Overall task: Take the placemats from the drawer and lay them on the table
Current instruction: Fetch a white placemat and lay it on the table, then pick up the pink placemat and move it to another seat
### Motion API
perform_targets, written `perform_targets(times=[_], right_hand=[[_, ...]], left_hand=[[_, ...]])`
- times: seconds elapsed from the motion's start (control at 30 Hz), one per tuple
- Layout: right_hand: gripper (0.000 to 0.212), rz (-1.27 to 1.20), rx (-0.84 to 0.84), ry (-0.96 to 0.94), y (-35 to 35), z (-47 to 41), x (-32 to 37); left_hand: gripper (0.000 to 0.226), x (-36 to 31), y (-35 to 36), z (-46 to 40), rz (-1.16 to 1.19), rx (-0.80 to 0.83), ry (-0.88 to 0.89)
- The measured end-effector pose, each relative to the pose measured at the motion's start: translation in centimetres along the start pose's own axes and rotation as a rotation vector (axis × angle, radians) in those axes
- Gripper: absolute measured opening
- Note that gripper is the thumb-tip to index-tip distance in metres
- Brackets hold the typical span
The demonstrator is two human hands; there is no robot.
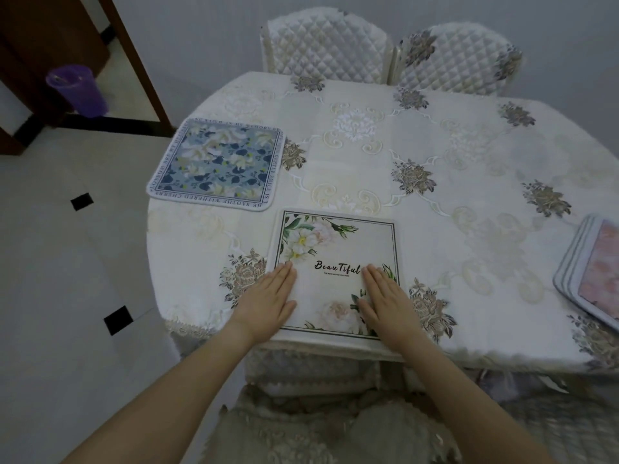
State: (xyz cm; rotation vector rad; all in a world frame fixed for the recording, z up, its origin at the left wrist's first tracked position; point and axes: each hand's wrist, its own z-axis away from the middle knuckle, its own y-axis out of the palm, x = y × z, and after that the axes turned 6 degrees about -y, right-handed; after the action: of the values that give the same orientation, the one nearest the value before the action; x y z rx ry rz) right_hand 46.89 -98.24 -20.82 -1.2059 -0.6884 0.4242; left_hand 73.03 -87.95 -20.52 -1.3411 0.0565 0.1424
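Head view, the only one: white placemat (338,272) printed with flowers and the word "BeauTiful" lying flat at the near edge of the table (469,169), squared to that edge and centred above the near chair (321,423), most likely so as to mark the place setting for that seat. Blue floral placemat (214,162) already laid at the left edge, turned to follow the curve of the surface, just beyond the white one's far left corner and apart from it. Stack of remaining placemats (593,272), pink on top, parked at the right edge, probably kept within reach for the places not yet set. Left hand (268,303) palm down on the white mat's left border, fingers straight and together, nothing gripped. Right hand (385,303) likewise flat and open on the right side of the same mat, fingers pointing away from the body. Both forearms stretched forward, roughly parallel, wrists low near the table's near edge; judged a pressing or smoothing pose to settle the mat flat and square. Two quilted chairs (392,51) tucked at the far edge. Drawer not in sight.
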Motion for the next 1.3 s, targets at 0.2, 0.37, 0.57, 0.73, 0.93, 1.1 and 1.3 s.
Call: perform_targets(times=[0.2, 0.37, 0.57, 0.73, 0.93, 1.1, 1.3], right_hand=[[0.038, -0.251, -0.185, 0.123, -6.8, 1.8, 2.6], [0.031, -0.240, -0.446, 0.064, -11.2, 6.1, 5.0], [0.031, -0.254, -0.660, -0.008, -13.5, 14.9, 10.4], [0.035, -0.245, -0.726, 0.052, -12.6, 21.8, 15.5], [0.042, -0.205, -0.737, 0.269, -8.4, 29.6, 20.4], [0.051, -0.230, -0.696, 0.531, -4.1, 36.1, 23.6], [0.054, -0.260, -0.727, 0.763, -2.1, 42.8, 25.0]], left_hand=[[0.040, -1.2, -6.7, 1.0, 0.135, 0.025, -0.077], [0.029, -3.5, -11.3, 5.3, 0.151, -0.286, -0.024], [0.035, -7.5, -16.5, 14.5, 0.277, -0.531, -0.001], [0.039, -8.9, -16.9, 20.5, 0.314, -0.525, 0.140], [0.045, -8.5, -13.5, 25.3, 0.317, -0.427, 0.319], [0.051, -8.7, -10.7, 27.8, 0.321, -0.314, 0.455], [0.049, -11.8, -10.5, 28.7, 0.331, -0.245, 0.550]])
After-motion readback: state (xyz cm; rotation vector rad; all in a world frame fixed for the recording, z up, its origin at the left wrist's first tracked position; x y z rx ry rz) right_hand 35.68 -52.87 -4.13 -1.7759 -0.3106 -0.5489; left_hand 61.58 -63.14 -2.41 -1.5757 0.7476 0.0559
